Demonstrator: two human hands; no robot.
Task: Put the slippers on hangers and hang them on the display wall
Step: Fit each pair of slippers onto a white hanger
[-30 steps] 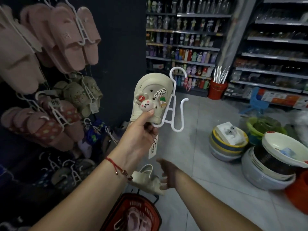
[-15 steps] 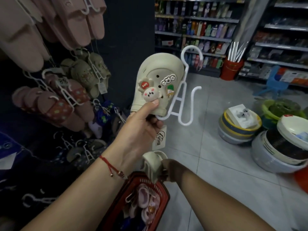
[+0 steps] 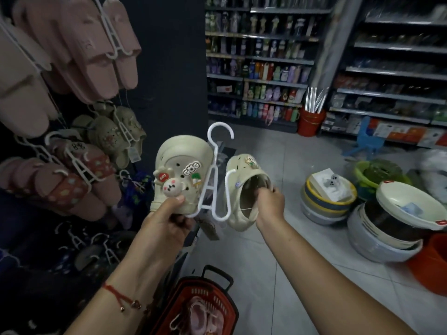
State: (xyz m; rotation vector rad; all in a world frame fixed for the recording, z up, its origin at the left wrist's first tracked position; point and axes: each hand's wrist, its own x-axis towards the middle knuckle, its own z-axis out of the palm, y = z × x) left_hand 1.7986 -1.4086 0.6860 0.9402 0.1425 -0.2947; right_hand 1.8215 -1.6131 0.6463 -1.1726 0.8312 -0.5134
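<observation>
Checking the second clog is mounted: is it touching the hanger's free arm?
Cannot tell. In the head view the free arm's hooked tip overlaps the second clog's opening edge, but neither contact nor a gap shows plainly.

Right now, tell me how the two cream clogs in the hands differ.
The left clog already sits on the white hanger, gripped by the left hand; the right clog is off the free prong, held by the right hand with fingers inside its opening. The left clog shows its charm-covered top to the camera; the right clog is tilted so its opening faces the camera. Both are cream with charms.
</observation>
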